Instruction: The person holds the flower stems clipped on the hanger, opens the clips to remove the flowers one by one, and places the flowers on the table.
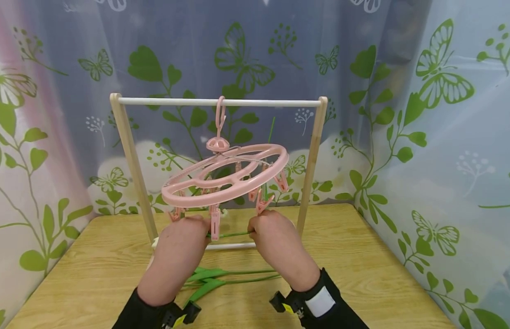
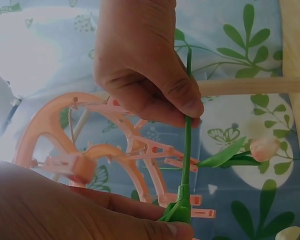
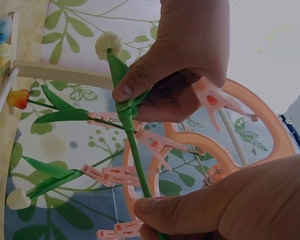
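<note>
My left hand (image 1: 183, 242) pinches an artificial white tulip (image 3: 109, 46) at its green leaves, just below the flower head. The stem (image 3: 140, 165) runs across to my right hand (image 1: 275, 235), whose thumb and fingers pinch it near the cut end. Both hands are under a pink round clip hanger (image 1: 226, 196), tilted and hooked on a rack's top rod. A pink clothespin (image 1: 215, 224) hangs beside the left hand, another (image 1: 263, 202) above the right hand. In the wrist views, clothespins hold an orange tulip (image 3: 18, 99), a second white tulip (image 3: 19, 199) and a pink tulip (image 2: 264, 149).
The rack has wooden posts (image 1: 133, 169) and a white top rod (image 1: 164, 101); a lower rod (image 1: 230, 246) crosses behind the hands. Green-leaved stems (image 1: 209, 285) lie on the wooden table (image 1: 362, 274) before the rack. Patterned curtains (image 1: 444, 137) surround the table.
</note>
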Motion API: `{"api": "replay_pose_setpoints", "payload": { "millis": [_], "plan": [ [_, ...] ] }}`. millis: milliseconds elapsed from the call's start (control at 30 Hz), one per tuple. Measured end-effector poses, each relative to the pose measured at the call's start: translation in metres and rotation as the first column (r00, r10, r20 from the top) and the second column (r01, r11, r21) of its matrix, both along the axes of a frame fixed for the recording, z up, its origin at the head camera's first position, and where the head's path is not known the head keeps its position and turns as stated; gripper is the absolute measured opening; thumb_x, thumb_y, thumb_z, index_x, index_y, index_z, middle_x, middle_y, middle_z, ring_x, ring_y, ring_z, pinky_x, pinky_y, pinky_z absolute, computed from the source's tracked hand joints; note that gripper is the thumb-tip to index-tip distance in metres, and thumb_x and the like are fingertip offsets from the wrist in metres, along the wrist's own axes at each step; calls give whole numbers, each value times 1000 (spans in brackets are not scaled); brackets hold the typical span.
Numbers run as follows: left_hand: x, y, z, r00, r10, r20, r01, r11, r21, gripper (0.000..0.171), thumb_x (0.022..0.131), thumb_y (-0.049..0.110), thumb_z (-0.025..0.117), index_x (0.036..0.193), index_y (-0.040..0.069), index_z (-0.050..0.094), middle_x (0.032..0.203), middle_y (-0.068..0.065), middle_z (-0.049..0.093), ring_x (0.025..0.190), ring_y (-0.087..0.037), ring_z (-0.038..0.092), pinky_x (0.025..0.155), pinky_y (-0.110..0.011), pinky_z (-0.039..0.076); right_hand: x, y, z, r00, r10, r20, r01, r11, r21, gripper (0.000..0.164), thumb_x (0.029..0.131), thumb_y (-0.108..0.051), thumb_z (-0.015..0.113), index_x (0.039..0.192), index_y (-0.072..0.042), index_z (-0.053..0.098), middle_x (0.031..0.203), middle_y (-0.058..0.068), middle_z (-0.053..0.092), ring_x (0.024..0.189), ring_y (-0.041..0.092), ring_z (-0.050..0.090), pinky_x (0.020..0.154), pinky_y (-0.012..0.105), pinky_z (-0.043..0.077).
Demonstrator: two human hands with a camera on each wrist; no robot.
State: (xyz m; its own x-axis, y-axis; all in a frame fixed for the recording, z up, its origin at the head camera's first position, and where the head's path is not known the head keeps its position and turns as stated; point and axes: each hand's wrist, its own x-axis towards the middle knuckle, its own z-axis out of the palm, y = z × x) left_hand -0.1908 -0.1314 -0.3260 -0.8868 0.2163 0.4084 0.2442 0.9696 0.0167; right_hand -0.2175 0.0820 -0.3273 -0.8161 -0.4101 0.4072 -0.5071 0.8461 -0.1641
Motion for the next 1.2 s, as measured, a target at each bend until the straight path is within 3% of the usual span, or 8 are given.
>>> {"api": "replay_pose_setpoints", "payload": {
  "millis": [233,500,600,833,1200],
  "plan": [
    [-1,0,-1,1000,-2,-6,2,1000,6,18,87,25,94,92,18,78,76,-1,67,63,-20,67,52,-38,52,-1,0,-1,1000,3,-17,-3,1000,-5,8,94,-9,86,88,-13,85,89,2,80,83,19,75,75,37,63],
    [-1,0,-6,995,-10,-96,13,999,33,41,94,19,88,68,15,57,59,0,51,50,-13,50,47,-30,37,-3,-1,-3,1000,0,6,0,1000,14,7,94,-11,86,89,-14,84,90,0,81,85,18,76,75,36,64],
    [-2,-1,-7,995,-17,-102,21,999,44,43,94,18,88,68,16,54,59,1,49,50,-13,49,47,-30,37,-3,-1,-4,1000,2,11,-2,1000,16,6,94,-11,86,89,-15,85,90,0,81,86,18,76,75,37,64],
    [-4,-2,-9,994,-31,-105,34,999,28,40,83,23,98,74,14,59,61,1,52,53,-15,56,48,-33,44,-5,0,-4,1000,9,26,-9,1000,5,5,95,-10,86,92,-14,85,92,0,81,88,19,76,76,37,64],
    [-8,-3,-15,994,-29,-101,34,998,46,40,82,20,98,75,14,59,61,2,53,52,-12,51,47,-30,42,-7,0,-9,998,14,64,-14,1000,0,6,96,-9,84,92,-13,85,94,1,82,89,17,76,79,37,64]
  ]
}}
